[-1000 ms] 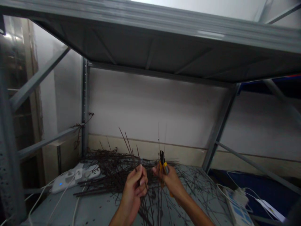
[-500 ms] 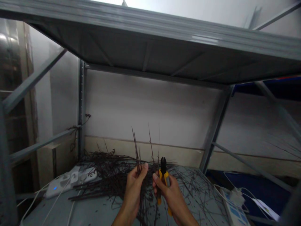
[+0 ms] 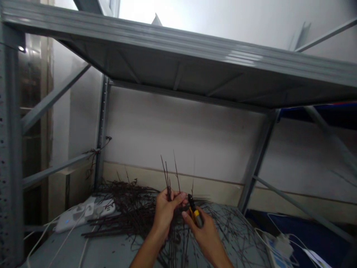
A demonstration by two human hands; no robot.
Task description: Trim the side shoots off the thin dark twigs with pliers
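Observation:
Several thin dark twigs (image 3: pixel 166 175) stand upright in my left hand (image 3: pixel 165 209), its fingers closed round them near the middle of the view. Just to the right, my right hand (image 3: pixel 205 229) is wrapped round cutting pliers (image 3: pixel 195 213) with yellow and grey handles and a black head. The head of the pliers points up and sits close to my left fingertips. Whether its jaws are apart is too small to tell. Below and behind both hands lies a tangled pile of dark twigs (image 3: pixel 131 208) on the grey shelf surface (image 3: pixel 111 249).
A white power strip (image 3: pixel 69 221) with plugs and cables lies at the left. Another power strip (image 3: pixel 279 249) is at the lower right, by a dark blue surface (image 3: pixel 309 230). Metal shelf posts (image 3: pixel 258 160) and an upper shelf (image 3: pixel 178 37) frame the area.
My left hand has moved right and slightly up, closer to the pliers. The pliers have tilted in my right hand. The whole view has shifted a little.

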